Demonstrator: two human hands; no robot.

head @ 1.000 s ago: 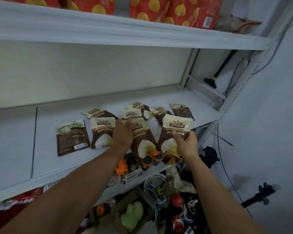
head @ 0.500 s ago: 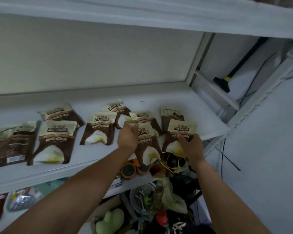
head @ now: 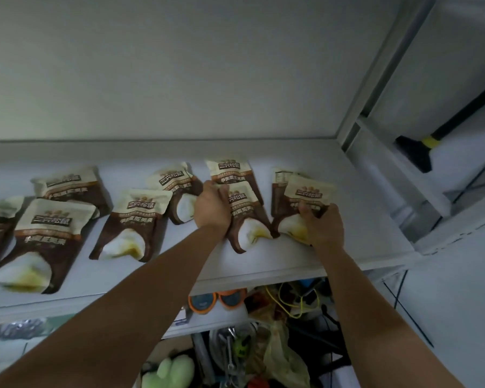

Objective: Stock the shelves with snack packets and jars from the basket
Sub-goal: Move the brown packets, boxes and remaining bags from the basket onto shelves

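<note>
Brown snack packets (head: pixel 51 233) lie flat along the white shelf (head: pixel 291 261). My left hand (head: pixel 212 208) curls round the edge of the middle packet (head: pixel 247 219). My right hand (head: pixel 324 225) grips the rightmost packet (head: pixel 305 194) near the shelf's end.

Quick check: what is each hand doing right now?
Left hand: grips the middle snack packet.
Right hand: grips the right-end snack packet.

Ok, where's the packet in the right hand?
Head view: the packet sits at the shelf's right end, gripped by the right hand, beside the middle packet in the left hand.
</note>
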